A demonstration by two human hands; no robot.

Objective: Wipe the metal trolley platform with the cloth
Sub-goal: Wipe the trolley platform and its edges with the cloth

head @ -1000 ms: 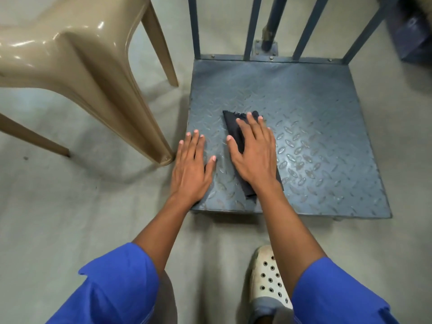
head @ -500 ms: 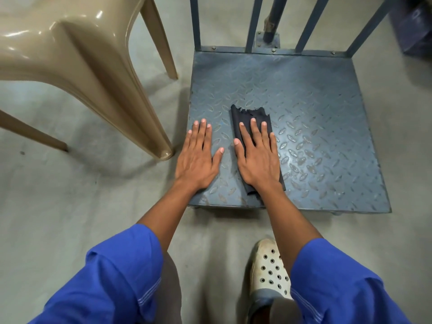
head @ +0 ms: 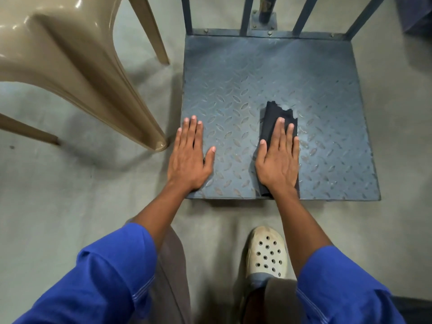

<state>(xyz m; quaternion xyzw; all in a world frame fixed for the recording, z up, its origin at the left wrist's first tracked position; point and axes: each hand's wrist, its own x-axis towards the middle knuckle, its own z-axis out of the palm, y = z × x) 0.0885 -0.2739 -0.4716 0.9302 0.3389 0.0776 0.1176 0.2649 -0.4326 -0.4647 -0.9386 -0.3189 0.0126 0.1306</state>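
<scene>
The grey floor point(head: 70, 206) carries everything here. A tan plastic chair point(head: 70, 54) stands off the left edge of the trolley platform point(head: 257, 73), one leg just beside its near-left corner. The platform is blue-grey tread plate, with upright bars point(head: 245, 15) rising along its far edge.

The dark cloth point(head: 271, 118) lies folded into a long strip on the platform, running from the near edge toward the middle, a little right of centre. The right grip point(head: 278, 160) lies flat on it, fingers straight and close together, pressing it to the metal rather than closing round it. The left grip point(head: 189, 160) is likewise flat and holds nothing, braced on the near-left corner, partly over the left edge. A pale perforated shoe point(head: 267, 253) sits on the floor short of the near edge.

The wipe looks to be mid-course. A lighter smear shows just beyond the cloth's far end, but the metal gives no clear boundary of cleaned area. The far strip by the bars and the right side probably remain.
</scene>
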